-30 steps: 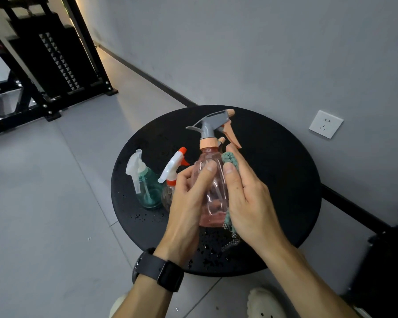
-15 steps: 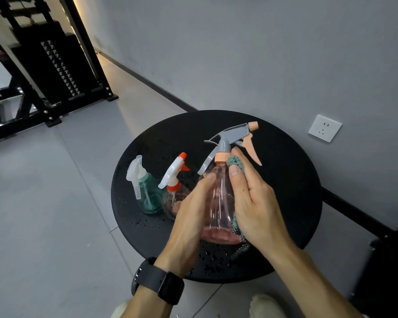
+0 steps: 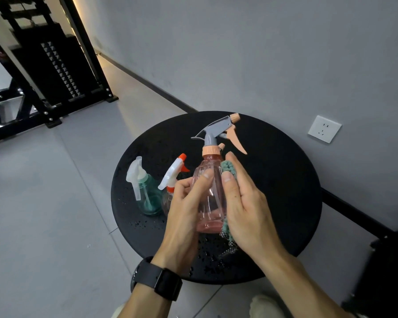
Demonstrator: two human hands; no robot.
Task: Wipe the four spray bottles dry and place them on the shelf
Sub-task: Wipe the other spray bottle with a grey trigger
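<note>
At the far left, a black metal rack (image 3: pixel 55 72) stands on the grey tiled floor (image 3: pixel 44 203), well apart from the round black surface (image 3: pixel 285 191). On the left part of that surface a teal spray bottle (image 3: pixel 148 198) with a clear white trigger head stands upright. Just beside it, to its right, a clear bottle with a white and orange trigger (image 3: pixel 172 180) also stands upright, its body partly hidden behind the left hand (image 3: pixel 184 216). Water droplets speckle the surface around and in front of both.

The left hand, with a black watch (image 3: pixel 156 280) on its wrist, has its grip curled round the left side of the pink spray bottle (image 3: pixel 210 196), thumb laid across the front. This bottle, with its grey head and peach trigger, is held upright above the middle of the surface, apparently lifted clear of it. The right hand (image 3: pixel 244 207) presses a teal cloth (image 3: pixel 228 167) against the bottle's right side, fingers nearly straight along it and thumb on the front, so its grip wraps cloth and bottle together. The cloth's lower end hangs below the palm.

Further right, a white wall socket (image 3: pixel 324 129) sits on the grey wall (image 3: pixel 262 53).
</note>
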